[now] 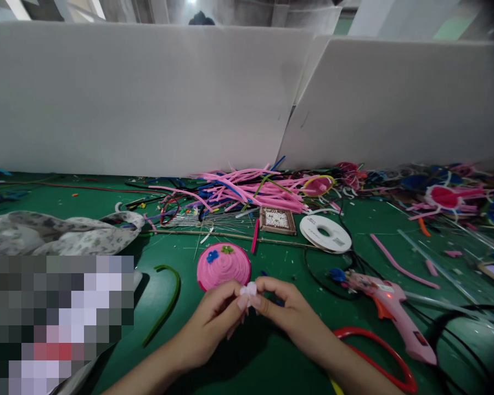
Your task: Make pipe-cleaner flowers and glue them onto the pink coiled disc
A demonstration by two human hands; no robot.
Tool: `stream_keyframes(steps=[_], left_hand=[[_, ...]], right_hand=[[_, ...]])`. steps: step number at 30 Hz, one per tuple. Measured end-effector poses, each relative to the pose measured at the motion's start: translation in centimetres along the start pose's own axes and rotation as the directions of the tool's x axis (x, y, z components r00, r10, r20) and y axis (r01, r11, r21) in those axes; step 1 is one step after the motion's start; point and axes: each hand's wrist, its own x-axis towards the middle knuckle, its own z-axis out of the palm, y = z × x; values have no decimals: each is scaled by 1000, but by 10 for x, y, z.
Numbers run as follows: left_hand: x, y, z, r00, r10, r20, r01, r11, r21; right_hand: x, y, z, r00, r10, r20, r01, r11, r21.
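A small pale pink, fluffy piece (248,289) is pinched between the fingertips of both hands, low in the middle of the head view. My left hand (218,312) grips it from the left and my right hand (282,304) from the right, with the thumbs close together. Just beyond my left hand lies a pink coiled disc (226,269) with a red edge. On the disc sit a blue flower (212,256) and a green flower (227,249). My left fingers hide part of its lower edge.
A pink glue gun (395,299) with cables and red-handled scissors (379,340) lie right. A white spool (325,233), small tray (278,219) and pink stems (247,189) lie beyond. Left are a green stem (175,291) and patterned cloth (61,233). White panels (140,99) stand behind.
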Motion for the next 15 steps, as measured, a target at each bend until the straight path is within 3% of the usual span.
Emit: stream_keyframes(steps=[3, 5, 8, 11, 13, 15], left_hand=[[2, -1, 2, 1000, -8, -26, 7, 999, -48], [4, -2, 3, 997, -18, -72, 11, 996, -92], [6, -2, 3, 990, -31, -135, 9, 987, -163], [6, -2, 4, 987, -50, -150, 16, 975, -219], [5, -3, 6, 987, -54, -150, 17, 971, -237], [5, -5, 7, 989, -48, -143, 12, 970, -241]], right_hand=[[0, 2, -1, 998, -40, -38, 36, 996, -81], [0, 4, -3, 976, -206, -75, 178, 946, -271], [-2, 5, -8, 865, -501, -23, 404, 725, -558], [-4, 2, -10, 758, -650, 57, 492, 513, -703], [-5, 0, -9, 717, -692, 82, 510, 441, -738], [-6, 0, -7, 718, -694, 57, 492, 448, -746]])
